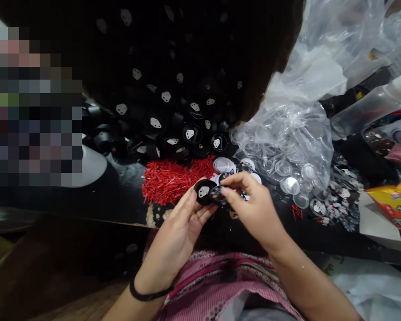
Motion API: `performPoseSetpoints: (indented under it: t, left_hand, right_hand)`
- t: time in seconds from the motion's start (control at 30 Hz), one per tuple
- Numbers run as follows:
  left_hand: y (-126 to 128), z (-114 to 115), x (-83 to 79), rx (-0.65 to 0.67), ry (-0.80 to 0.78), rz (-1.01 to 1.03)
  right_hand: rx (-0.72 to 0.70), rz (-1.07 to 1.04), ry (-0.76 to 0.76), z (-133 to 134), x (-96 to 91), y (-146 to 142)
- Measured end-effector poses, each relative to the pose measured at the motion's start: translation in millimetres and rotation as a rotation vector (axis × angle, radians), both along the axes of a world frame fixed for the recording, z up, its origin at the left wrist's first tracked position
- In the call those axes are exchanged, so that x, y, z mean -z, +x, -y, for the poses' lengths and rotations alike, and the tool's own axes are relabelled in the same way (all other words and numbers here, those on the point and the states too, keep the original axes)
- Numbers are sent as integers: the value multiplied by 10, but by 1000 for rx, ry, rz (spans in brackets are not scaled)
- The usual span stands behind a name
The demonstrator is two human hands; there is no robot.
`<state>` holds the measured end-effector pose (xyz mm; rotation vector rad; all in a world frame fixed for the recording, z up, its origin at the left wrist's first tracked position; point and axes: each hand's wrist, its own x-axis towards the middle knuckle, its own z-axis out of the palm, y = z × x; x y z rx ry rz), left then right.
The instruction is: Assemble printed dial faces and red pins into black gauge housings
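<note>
The left hand [177, 232] has its grip pinched on a black cap [203, 191] above the bench [127, 200]. The right hand [254, 207] pinches a dark disc [218, 195] touching the cap at 3 o'clock. A heap of red pins [173, 178] lies at 11 o'clock, a pile of caps [173, 133] at 12, and a bag of clear discs [287, 142] at 2.

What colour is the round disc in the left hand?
The disc is black with a white patch; head view.

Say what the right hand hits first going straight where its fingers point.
Likely the black disc in the left hand; the right hand, pinching a dark piece, points at it, nearly touching.
</note>
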<state>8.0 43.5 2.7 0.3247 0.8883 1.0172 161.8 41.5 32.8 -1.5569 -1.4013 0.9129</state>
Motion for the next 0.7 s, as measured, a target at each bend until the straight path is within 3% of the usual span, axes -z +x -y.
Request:
performPoseSetpoints:
  t: [0.17,0.37,0.5,0.7]
  left_hand:
    - [61,163,1,25,49,-195]
    - [-3,203,133,85,238,-389]
    - [-43,191,140,149,340,-438]
    - [-112,194,184,253,474,-738]
  right_hand:
    - [19,34,18,-15,8,-146]
    - [-31,-144,-175,-8,27,-78]
    - [-68,-20,-187,26,33,-37]
    - [-170,66,-161,128,70,-36]
